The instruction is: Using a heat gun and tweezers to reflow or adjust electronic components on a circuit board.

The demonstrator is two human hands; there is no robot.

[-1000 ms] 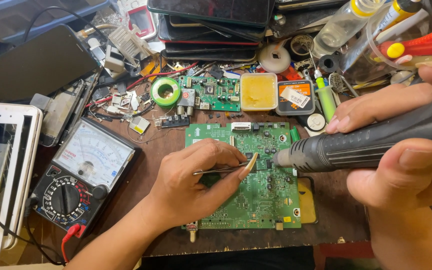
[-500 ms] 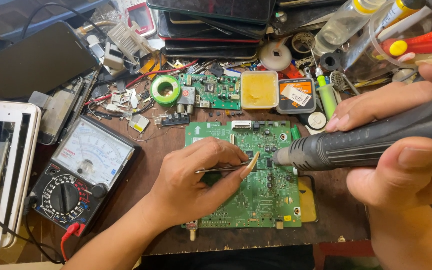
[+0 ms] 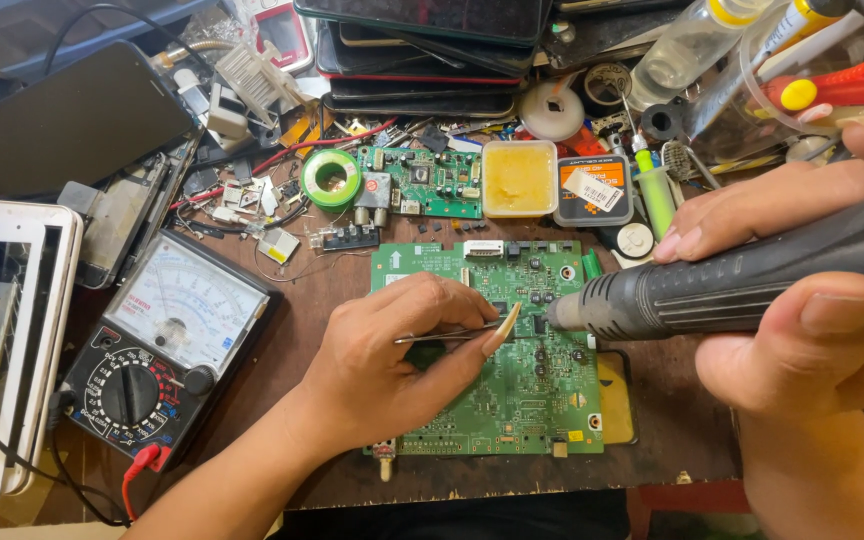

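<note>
Tweezers (image 3: 449, 334) pinched in left hand (image 3: 392, 360) grip | right hand (image 3: 812, 330) grips hot-air tool (image 3: 732, 285) | nozzle tip unclear on circuit board (image 3: 512, 400)

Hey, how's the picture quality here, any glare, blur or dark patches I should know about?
Head view: even, soft light and the green board is sharp. The right hand sits close to the lens, large and slightly soft. The meter has a mild sheen on its dial window, still readable. The left hand with tweezers casts only a faint shadow. The clutter at the top edge is dimmer.
</note>
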